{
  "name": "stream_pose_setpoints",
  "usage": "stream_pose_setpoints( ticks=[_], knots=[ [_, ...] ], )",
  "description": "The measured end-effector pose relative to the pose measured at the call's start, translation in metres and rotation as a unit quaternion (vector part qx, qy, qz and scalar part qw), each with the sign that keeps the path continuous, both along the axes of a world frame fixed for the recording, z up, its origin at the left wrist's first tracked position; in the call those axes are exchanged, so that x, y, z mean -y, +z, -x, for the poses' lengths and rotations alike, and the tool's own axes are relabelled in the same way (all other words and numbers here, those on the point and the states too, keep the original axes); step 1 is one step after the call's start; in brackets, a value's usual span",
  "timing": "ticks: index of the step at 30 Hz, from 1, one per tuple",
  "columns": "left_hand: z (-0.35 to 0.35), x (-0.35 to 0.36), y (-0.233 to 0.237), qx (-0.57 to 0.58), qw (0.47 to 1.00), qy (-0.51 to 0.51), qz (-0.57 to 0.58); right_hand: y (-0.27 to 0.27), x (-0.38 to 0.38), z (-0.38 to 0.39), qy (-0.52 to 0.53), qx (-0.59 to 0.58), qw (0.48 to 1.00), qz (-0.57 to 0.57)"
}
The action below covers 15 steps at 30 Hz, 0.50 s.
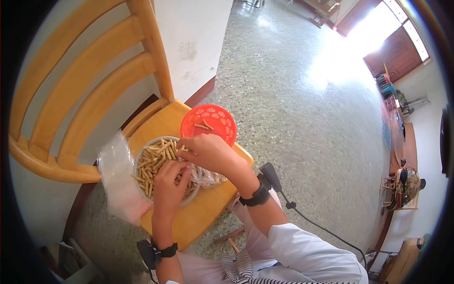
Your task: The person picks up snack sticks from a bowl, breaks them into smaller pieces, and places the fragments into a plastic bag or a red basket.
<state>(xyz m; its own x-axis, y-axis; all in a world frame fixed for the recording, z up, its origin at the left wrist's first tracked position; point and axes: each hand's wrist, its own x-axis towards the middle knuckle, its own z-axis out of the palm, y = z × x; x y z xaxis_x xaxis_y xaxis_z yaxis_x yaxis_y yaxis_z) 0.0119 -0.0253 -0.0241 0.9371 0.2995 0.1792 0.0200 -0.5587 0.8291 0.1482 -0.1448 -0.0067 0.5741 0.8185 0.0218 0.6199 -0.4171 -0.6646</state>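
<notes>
A round pale bowl full of short tan sticks stands on a wooden chair seat. My left hand is over the bowl's near side, its fingers curled together; what they hold is hidden. Just above it, my right hand has thumb and fingers pinched over the bowl's right side; I cannot make out what is between them. Below the right hand, a crumpled clear plastic bag lies against the bowl's rim. Behind that hand sits a red plastic basket with a few sticks inside.
Clear plastic bags hang over the seat's left edge. The slatted chair back rises at the left, beside a white wall. Speckled floor stretches to the right. A black cable runs from my right wrist strap.
</notes>
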Motion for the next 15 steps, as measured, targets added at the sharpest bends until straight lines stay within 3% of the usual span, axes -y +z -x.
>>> stream_pose_setpoints(
  ticks=[7,9,12,15],
  knots=[
    [0.005,0.002,0.013,0.021,0.998,0.064,-0.022,-0.003,-0.002,0.012,-0.027,0.063,0.998,-0.003],
    [0.006,-0.003,0.013,0.020,0.997,0.062,-0.037,-0.003,-0.007,0.018,-0.038,0.098,0.989,-0.109],
    [0.006,-0.006,0.006,0.043,0.996,0.063,-0.035,0.001,-0.015,0.027,-0.030,0.095,0.988,-0.116],
    [0.010,-0.008,0.002,-0.008,0.994,0.060,-0.088,0.003,-0.019,0.028,-0.021,0.085,0.992,-0.094]
  ],
)
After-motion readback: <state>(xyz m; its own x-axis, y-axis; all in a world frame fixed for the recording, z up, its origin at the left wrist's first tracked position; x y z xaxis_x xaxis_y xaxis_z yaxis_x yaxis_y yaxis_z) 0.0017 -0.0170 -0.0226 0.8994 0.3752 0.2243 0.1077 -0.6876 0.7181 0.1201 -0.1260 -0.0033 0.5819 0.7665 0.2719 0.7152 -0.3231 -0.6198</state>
